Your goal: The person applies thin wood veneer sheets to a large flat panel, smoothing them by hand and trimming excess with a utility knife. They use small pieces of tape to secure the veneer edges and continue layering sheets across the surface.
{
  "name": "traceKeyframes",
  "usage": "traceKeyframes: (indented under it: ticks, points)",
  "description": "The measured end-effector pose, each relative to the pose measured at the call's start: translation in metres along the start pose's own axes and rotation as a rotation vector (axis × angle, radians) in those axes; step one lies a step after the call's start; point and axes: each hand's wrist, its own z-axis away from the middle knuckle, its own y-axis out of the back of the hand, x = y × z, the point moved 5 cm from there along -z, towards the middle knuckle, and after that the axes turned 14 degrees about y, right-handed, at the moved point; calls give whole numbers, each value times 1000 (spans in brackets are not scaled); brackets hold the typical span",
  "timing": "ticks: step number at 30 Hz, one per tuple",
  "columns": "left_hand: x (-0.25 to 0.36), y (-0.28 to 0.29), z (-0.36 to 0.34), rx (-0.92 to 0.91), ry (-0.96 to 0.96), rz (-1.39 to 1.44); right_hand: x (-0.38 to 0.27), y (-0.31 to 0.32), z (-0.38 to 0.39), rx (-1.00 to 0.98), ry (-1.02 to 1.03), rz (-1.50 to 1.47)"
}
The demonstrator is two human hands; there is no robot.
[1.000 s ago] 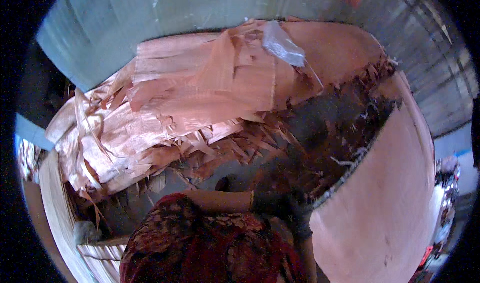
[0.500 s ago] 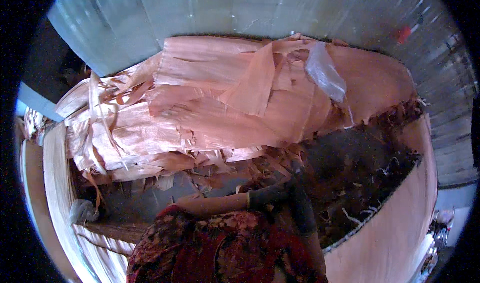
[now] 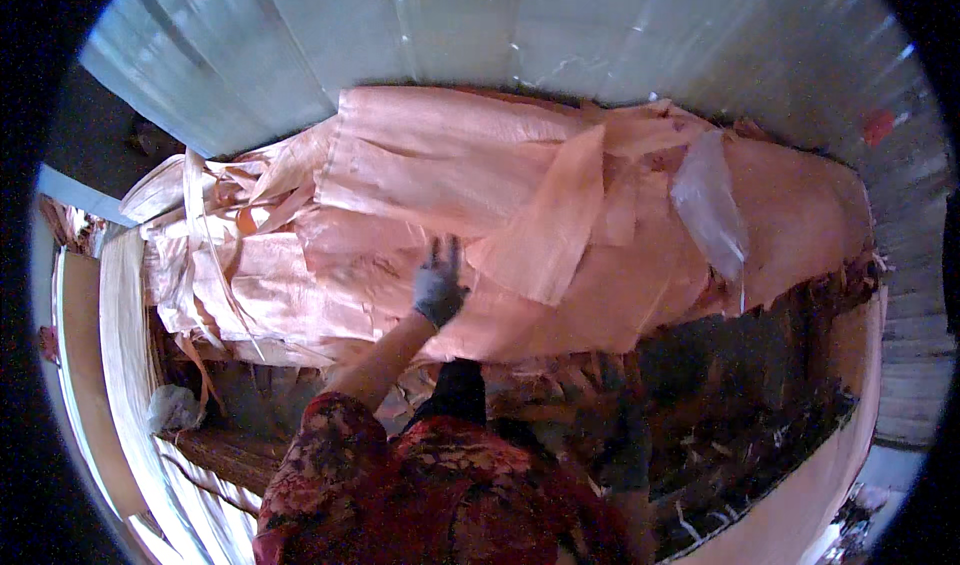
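A wide stack of thin, pinkish wood veneer sheets [image 3: 390, 265] lies ahead of me, with torn edges and loose strips. My left hand [image 3: 440, 290], in a grey glove, reaches onto the top sheets with its fingers stretched and apart; it holds nothing I can see. Just right of it lies a loose, angular veneer piece [image 3: 555, 230]. My right arm hangs low in the shadow, and my right hand [image 3: 630, 440] is a dim, dark shape near the floor scraps. Its fingers cannot be made out.
A whitish plastic piece [image 3: 710, 205] lies on the stack's right part. Behind rises a grey panelled wall [image 3: 480, 35]. Upright veneer [image 3: 125, 335] stands at left, with a crumpled pale bag [image 3: 173, 408] beside it. Another veneer stack [image 3: 800, 505] sits at lower right; dark scraps litter the floor.
My left arm has swung from low over the floor up and forward onto the veneer stack. The view has shifted, so the stack sits slightly lower and farther right.
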Motion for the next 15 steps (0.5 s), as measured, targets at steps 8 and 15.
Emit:
traceKeyframes:
  ticks: [8,15]
  points:
    - [-64,4,-201,-74,-68,-138,41,-57,-6,147,-238,133]
    - [-96,-54,-237,-70,-167,-284,40,-76,-10,193,-220,86]
